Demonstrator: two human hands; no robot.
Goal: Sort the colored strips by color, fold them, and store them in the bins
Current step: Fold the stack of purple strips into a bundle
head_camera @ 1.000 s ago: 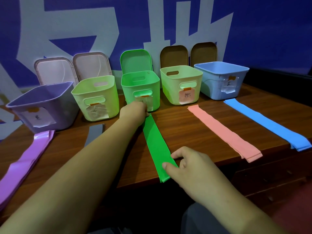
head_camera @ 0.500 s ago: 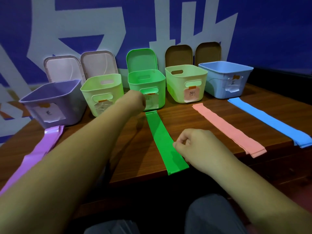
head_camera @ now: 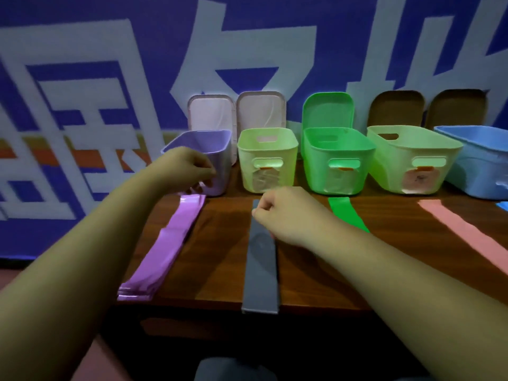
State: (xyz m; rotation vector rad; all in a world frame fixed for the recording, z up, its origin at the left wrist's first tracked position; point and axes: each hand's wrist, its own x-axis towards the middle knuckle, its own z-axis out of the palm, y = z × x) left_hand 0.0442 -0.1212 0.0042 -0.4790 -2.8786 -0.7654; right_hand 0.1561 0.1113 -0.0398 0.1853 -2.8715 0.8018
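Grey strip (head_camera: 261,265) lies lengthwise at centre frame on the table (head_camera: 225,243), far end pointing at the pale green bin (head_camera: 266,152), near end slightly over the table's front edge. Right hand (head_camera: 283,213) sits on the strip's far part, fingers curled; thumb and forefinger meet at the strip's left edge, pinching it. Left hand (head_camera: 189,169), left of centre, is held in front of the purple bin (head_camera: 222,149), just above the far end of the purple strip (head_camera: 165,248). Its fingers are curled, but I cannot tell whether they grasp anything. Purple strip runs diagonally toward lower left; several layers show at its near end by the table edge. Right of the grey strip: green strip (head_camera: 346,213), partly hidden by the right forearm, below the green bin (head_camera: 335,171). Further right is the pink strip (head_camera: 467,232), below the second pale green bin (head_camera: 398,166). At the right frame edge a corner of the blue strip (head_camera: 503,206) shows, below the blue bin (head_camera: 478,166). The five bins stand in a row across mid-frame, all open, with paper labels on their fronts (writing unreadable). Lids (head_camera: 327,111) lean upright behind the row: two pale pink, one green, two brown. Behind them, filling the upper frame, is a blue wall (head_camera: 82,37) with large white characters.
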